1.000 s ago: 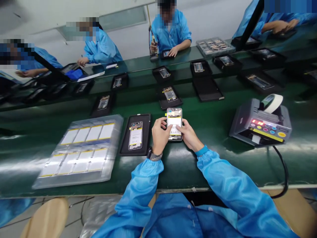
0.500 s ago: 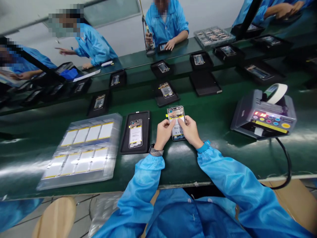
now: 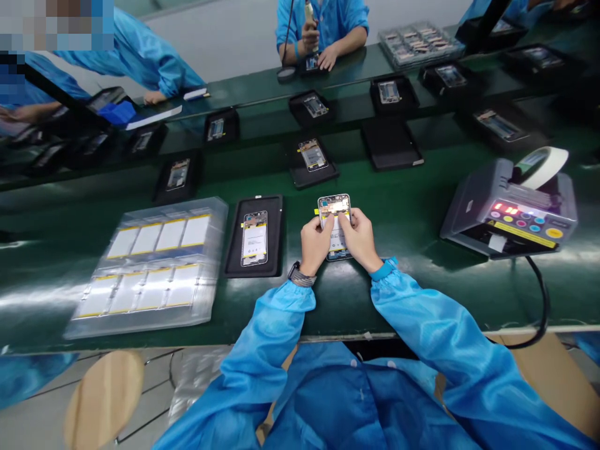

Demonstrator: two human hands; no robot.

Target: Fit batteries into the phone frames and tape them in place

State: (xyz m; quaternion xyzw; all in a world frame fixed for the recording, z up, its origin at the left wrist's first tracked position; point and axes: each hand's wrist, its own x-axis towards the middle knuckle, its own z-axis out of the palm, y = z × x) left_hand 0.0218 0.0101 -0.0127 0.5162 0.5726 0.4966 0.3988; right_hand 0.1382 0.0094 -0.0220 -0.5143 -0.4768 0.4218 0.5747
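Note:
An opened smartphone (image 3: 335, 204) with its circuit board and white battery exposed is between my two hands, just above or on the green bench. My left hand (image 3: 315, 245) grips its left edge, thumb on the upper part of the battery. From the other side my right hand (image 3: 360, 240) grips the right edge, its thumb pressed beside the left one. A yellow tab sticks out at the phone's upper left. Left of my hands, a second opened phone (image 3: 255, 239) lies in a black tray (image 3: 235, 257).
A clear plastic tray of white batteries (image 3: 199, 310) lies at the left. A tape dispenser (image 3: 510, 212) with lit digits stands at the right, its cable over the bench edge. Black trays with phones line the bench beyond, where co-workers (image 3: 323, 37) in blue sit.
My thumbs have shifted slightly up the battery, closer to the circuit board, while both hands keep hold of the phone. The view has tilted a little. The co-worker opposite has moved the held tool.

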